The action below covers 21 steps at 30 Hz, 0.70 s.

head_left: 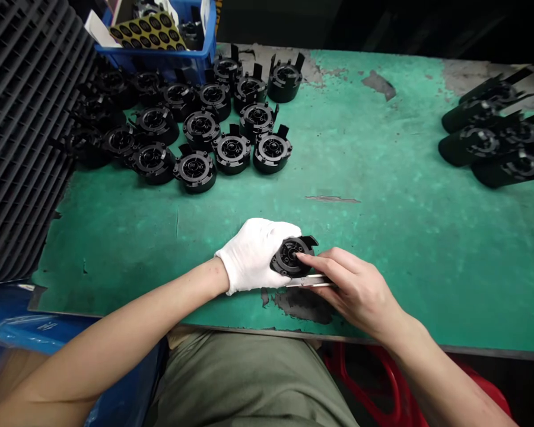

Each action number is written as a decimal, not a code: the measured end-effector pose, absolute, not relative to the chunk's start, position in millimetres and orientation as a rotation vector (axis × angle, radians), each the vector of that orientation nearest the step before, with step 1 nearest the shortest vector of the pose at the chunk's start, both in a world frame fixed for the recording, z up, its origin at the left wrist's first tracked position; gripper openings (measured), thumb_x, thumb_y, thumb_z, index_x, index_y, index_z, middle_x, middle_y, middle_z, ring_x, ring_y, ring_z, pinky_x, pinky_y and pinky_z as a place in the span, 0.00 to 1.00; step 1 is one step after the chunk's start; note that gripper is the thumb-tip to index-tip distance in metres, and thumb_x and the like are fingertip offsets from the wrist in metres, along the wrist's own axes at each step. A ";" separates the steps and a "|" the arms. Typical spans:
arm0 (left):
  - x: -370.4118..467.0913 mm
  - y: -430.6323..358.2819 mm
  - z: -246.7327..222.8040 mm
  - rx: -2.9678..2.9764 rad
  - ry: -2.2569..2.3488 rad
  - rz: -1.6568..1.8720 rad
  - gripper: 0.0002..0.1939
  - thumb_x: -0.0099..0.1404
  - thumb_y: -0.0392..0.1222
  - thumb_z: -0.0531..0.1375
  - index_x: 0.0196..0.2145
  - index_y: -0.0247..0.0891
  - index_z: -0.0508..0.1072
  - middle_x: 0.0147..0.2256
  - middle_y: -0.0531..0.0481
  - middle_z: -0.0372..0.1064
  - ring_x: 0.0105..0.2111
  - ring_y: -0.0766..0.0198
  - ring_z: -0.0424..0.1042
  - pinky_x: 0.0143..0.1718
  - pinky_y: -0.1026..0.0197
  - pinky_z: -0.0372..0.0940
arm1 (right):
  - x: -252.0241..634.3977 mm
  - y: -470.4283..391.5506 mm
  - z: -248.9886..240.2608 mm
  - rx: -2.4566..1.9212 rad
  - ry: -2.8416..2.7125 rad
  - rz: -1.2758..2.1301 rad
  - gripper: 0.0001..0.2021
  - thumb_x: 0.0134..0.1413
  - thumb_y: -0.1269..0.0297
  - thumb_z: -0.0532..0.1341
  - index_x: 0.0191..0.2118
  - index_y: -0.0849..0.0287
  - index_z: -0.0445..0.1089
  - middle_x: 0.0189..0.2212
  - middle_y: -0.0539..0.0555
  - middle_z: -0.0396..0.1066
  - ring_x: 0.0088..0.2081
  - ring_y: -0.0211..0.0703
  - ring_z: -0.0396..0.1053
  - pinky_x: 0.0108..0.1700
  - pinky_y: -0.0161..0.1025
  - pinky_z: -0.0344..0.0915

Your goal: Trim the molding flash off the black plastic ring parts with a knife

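Observation:
My left hand (260, 255), in a white glove, is closed around a round black plastic housing (289, 256) just above the bench's near edge. Its ringed face with small posts is turned up, and one tab sticks out at the upper right. My bare right hand (353, 284) grips a slim silvery flat tool (309, 280), like a knife with a narrow blade, lying along the housing's near side. The right index fingertip rests on the middle of the housing's face. The tool's handle end is hidden in the palm.
Several similar black housings (196, 169) stand grouped at the back left of the green bench top (382, 237). Behind them is a blue bin (160, 59) holding a gold sticker sheet (149, 32). Taller black cylinders (467, 145) lie at the right. A red stool (396, 385) is below.

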<state>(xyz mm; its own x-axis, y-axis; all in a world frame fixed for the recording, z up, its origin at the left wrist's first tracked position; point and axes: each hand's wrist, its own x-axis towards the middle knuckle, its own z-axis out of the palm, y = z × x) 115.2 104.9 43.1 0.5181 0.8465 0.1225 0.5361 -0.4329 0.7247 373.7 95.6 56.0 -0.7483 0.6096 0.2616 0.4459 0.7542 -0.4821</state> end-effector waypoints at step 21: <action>115.2 104.3 38.1 2.115 1.113 0.674 0.21 0.68 0.60 0.69 0.45 0.41 0.74 0.43 0.45 0.80 0.43 0.49 0.83 0.46 0.52 0.72 | 365.5 75.5 45.8 -0.909 -2.434 0.504 0.31 0.72 0.73 0.63 0.76 0.52 0.64 0.41 0.54 0.79 0.37 0.41 0.76 0.40 0.36 0.74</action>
